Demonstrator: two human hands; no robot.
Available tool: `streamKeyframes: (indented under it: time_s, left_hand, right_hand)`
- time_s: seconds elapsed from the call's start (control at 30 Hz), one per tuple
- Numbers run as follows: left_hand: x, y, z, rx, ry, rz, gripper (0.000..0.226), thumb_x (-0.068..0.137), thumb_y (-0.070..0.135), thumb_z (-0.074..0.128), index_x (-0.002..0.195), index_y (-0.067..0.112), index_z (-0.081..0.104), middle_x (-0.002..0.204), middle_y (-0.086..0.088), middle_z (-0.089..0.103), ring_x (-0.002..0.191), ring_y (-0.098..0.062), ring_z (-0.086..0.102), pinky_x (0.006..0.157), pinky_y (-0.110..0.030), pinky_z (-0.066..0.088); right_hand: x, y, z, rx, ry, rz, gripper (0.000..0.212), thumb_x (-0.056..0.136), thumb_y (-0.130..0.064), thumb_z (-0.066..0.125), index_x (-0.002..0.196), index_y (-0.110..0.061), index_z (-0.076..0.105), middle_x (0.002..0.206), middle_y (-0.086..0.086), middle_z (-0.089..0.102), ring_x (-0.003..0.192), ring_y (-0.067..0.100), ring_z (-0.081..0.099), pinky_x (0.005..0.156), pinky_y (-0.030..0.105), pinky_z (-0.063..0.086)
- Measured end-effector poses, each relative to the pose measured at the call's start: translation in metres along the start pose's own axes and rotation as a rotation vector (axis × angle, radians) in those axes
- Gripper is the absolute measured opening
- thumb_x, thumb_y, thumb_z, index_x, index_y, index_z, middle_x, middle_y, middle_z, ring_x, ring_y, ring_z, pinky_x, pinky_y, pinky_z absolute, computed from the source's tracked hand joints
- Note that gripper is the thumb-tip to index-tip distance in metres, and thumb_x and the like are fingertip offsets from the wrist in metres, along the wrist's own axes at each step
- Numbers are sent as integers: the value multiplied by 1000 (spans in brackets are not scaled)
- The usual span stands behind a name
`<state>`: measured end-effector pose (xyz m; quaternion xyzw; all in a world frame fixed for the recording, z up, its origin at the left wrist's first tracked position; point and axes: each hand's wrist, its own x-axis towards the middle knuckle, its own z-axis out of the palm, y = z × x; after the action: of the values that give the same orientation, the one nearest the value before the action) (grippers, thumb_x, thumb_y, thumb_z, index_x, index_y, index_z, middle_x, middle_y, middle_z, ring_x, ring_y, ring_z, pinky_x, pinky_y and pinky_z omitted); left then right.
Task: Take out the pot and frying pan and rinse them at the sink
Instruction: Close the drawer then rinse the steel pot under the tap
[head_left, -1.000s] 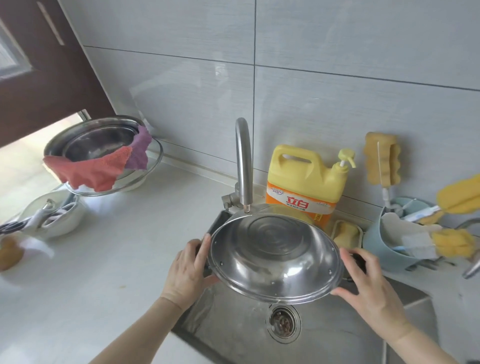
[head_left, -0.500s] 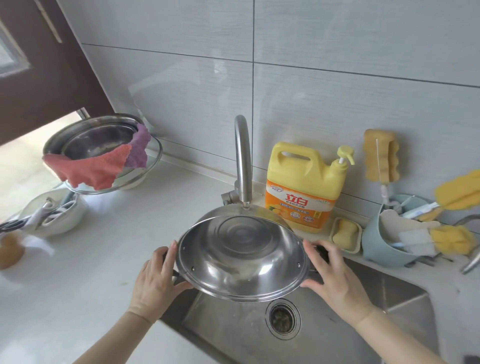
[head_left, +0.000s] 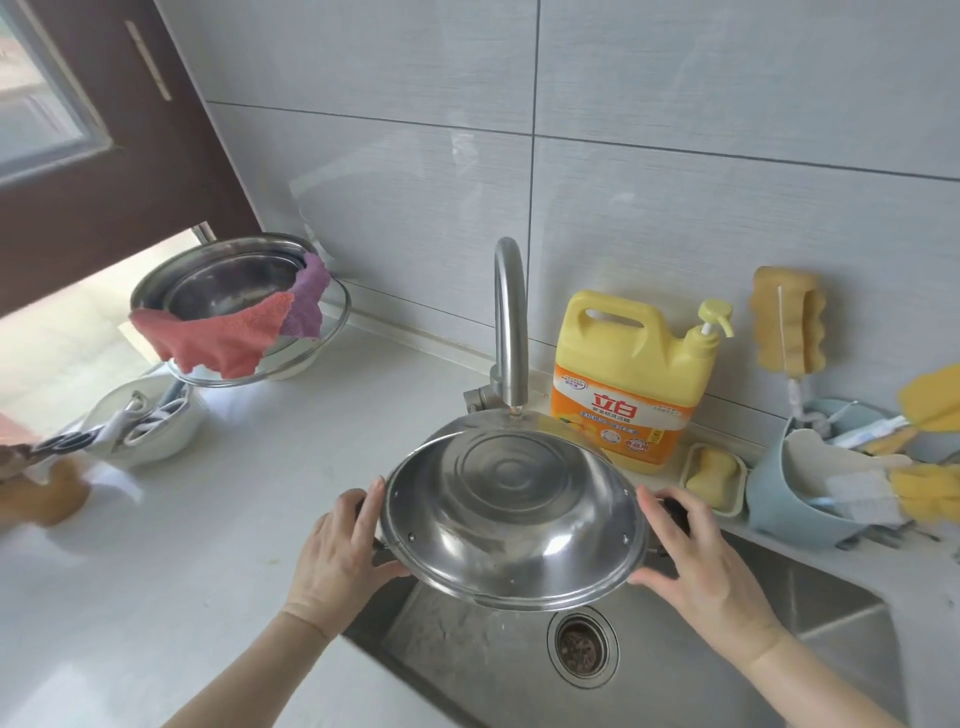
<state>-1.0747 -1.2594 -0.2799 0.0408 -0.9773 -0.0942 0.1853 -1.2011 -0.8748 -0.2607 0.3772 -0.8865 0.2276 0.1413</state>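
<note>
The left hand (head_left: 340, 558) grips the left side handle of one steel pot (head_left: 511, 519), fingers wrapped over the rim edge and thumb underneath. The right hand (head_left: 698, 564) grips the opposite, dark handle in the same way. Two hands, one pot; no frying pan shows in the head view.

The pot hangs in the air above the left rear part of the sink (head_left: 779, 613), just under the spout of the single tap (head_left: 509, 332). It is tipped up on edge, so its ringed outer base faces the camera and its mouth faces the wall. The line from handle to handle runs left to right, roughly along the sink's back edge. The drain (head_left: 582, 644) lies below the pot's lower rim.

Behind the pot, at the rear edge of the worktop (head_left: 234, 493), stands one yellow detergent jug (head_left: 631, 384) with a pump. Just right of it sits one small soap dish (head_left: 714, 478) holding a yellow bar. Further right one pale blue caddy (head_left: 795, 499) holds yellow sponge brushes, too blurred to count. One more sponge brush (head_left: 787, 325) hangs on the tiled wall above it.

Toward the worktop's left rear corner, stacked metal basins (head_left: 228, 280) carry two cloths, one red (head_left: 218, 338) and one purple (head_left: 306, 301). Near the left edge a white bowl (head_left: 140, 421) holds utensils.
</note>
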Motion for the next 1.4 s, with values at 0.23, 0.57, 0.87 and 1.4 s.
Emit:
streamKeyframes:
  time_s: [0.23,0.57,0.87,1.4]
  left_hand:
    - [26,53,21,13,80,174,101,71,65,61,146,9,23,107,-9,46,73,-24,53,59,-34,51]
    - [33,83,27,-79,135,302,94,83,62,59,150,14,14,106,-10,45,77,-24,56,61,-34,52]
    - [14,48,19,19,73,171,99,73,65,56,149,12,21,105,-10,47,70,-26,58,59,-34,53]
    - [-35,-26,-24,14,20,-104,97,76,70,51,148,13,21,104,-10,50,54,-15,60,57,-39,53]
  right_hand:
    - [-50,25,-30,1,114,163,108,64,-36,90,152,-36,26,120,15,44,102,19,51,87,27,55]
    - [-67,30,-53,-60,212,227,78,93,-66,40,117,4,63,113,22,46,96,27,51,108,10,29]
    - [-40,14,-42,-51,82,164,114,66,-40,87,154,-41,14,124,12,43,96,14,51,66,38,58]
    - [42,-24,17,83,-150,-74,137,51,-30,96,156,-31,9,125,8,42,102,21,59,71,32,60]
